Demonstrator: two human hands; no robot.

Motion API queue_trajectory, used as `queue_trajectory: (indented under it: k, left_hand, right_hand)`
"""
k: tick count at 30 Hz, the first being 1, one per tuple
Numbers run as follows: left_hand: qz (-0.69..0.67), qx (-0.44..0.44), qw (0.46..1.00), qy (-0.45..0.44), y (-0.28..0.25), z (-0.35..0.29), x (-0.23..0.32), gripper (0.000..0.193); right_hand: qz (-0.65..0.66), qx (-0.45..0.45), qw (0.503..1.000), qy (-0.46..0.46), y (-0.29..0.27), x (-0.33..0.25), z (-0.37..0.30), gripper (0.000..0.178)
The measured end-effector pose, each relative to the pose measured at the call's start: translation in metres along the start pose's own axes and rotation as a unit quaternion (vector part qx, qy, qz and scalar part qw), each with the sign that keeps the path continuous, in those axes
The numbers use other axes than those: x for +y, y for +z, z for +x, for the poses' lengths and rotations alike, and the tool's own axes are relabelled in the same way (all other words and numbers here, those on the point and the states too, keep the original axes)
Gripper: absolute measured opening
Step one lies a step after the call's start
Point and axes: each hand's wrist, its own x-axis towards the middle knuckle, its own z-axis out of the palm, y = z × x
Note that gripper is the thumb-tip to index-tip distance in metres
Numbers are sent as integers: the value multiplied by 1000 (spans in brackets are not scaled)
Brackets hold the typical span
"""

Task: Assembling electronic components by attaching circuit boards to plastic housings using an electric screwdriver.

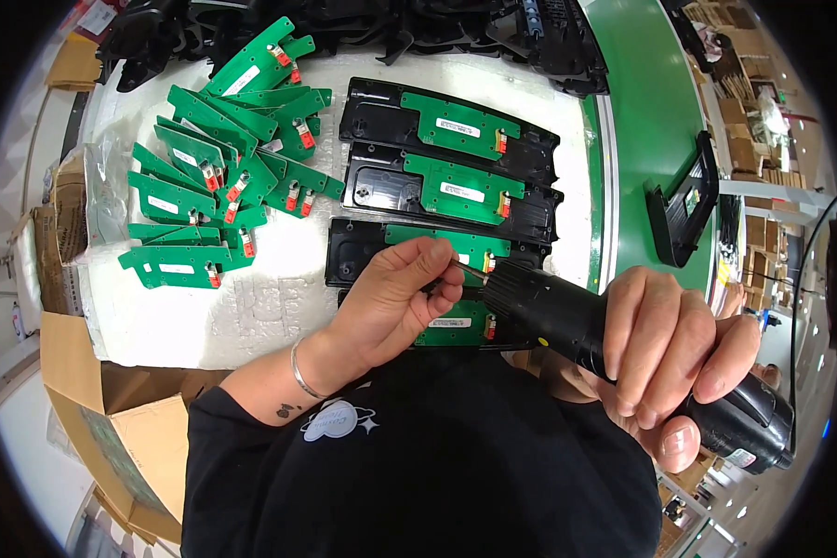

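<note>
My right hand (660, 349) is wrapped round a black electric screwdriver (553, 312), tilted so its bit (470, 272) points left. At the bit's tip, the thumb and fingers of my left hand (391, 293) are pinched together; whatever they hold there is hidden. Beneath the hands lie black plastic housings in a column, each with a green circuit board on it. The top housing (377, 121) and the second housing (374, 186) show plainly. My left hand and the screwdriver partly cover the third housing (349, 244) and the nearest board (456, 327).
Loose green circuit boards (191, 149) with red-and-white connectors are heaped on the white foam surface (260, 316) at left. Black plastic parts (344, 37) pile along the far edge. Another black housing (686, 209) rests on the green table (642, 112) at right. A cardboard box (144, 432) stands at lower left.
</note>
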Motion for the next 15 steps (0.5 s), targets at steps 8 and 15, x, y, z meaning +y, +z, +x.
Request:
queue_trajectory:
  k: [8, 15]
  left_hand:
    - [57, -22, 998, -18, 8, 1, -11, 44]
    - [122, -35, 988, -90, 8, -8, -4, 34]
  right_hand:
    - [25, 56, 998, 32, 1, 22, -3, 21]
    - [-92, 145, 982, 79, -12, 72, -2, 26]
